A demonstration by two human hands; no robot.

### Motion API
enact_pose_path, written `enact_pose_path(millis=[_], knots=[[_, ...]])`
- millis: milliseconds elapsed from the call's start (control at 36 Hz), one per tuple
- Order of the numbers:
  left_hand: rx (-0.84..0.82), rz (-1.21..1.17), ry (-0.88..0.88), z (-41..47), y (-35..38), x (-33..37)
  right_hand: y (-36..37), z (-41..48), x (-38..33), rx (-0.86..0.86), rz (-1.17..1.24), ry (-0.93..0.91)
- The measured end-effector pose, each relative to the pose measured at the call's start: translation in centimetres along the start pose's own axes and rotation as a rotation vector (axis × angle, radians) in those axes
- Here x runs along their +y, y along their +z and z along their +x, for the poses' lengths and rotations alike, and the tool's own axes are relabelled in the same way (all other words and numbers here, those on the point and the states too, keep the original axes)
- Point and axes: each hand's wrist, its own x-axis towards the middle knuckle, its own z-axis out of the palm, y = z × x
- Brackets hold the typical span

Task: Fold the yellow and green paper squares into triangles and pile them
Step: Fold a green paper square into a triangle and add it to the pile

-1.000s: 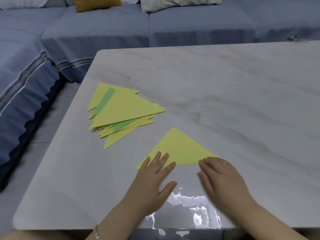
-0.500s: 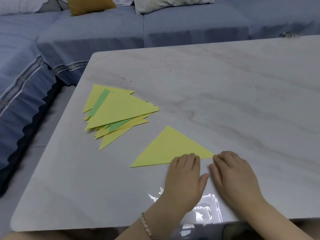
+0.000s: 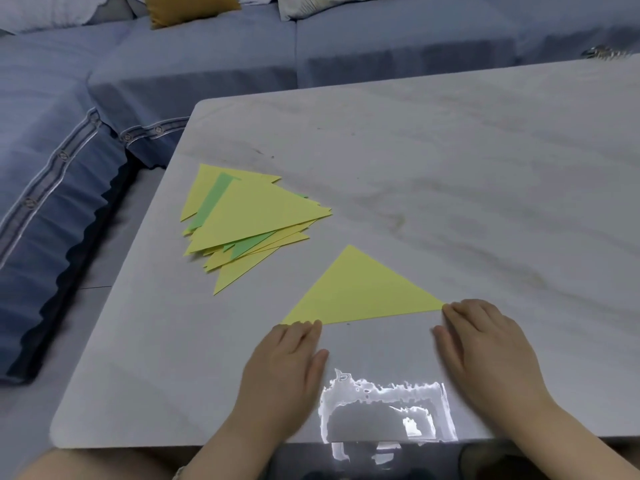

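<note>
**paperfan:** Left hand point(image 3: 280, 372) slid back along the long edge. Half a second before, it was right next to the right hand point(image 3: 485, 351); by this frame it sat near the left corner of the folded yellow paper triangle point(image 3: 360, 292). The right hand had stayed at the right corner.

**foldguy:** What about the grip, was either hand holding anything?

**paperfan:** Nope, no real grip on either side. Both hands lay flat with the fingers pretty much straight. The left fingertips point(image 3: 301, 329) touched the triangle's near edge, and the right fingertips point(image 3: 450, 308) touched its right tip.

**foldguy:** And the triangle itself?

**paperfan:** It lay flat on the pale marble-look bench point(image 3: 450, 168), long edge toward the person and apex pointing away. The messy pile of yellow and green paper triangles point(image 3: 256, 216) sat to its far left, near but apart from it, with a yellow one on top. A blue sofa point(image 3: 207, 64) ran behind the bench, with a mustard cushion point(image 3: 187, 6) on it.
</note>
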Motion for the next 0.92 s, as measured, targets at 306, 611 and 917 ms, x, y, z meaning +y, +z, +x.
enact_pose_path(millis=[306,611,917], knots=[[0.155,0.048,-0.140,-0.6,-0.3,-1.0,-0.5,0.8,-2.4,-0.122,0.016,0.229],[0.098,0.151,-0.146,1.1,-1.3,-0.8,-0.5,-0.6,-1.3,-0.146,0.087,0.156],[-0.340,0.131,-0.456,5.4,-2.1,-0.2,-0.5,1.6,-0.6,-0.135,0.161,0.284]])
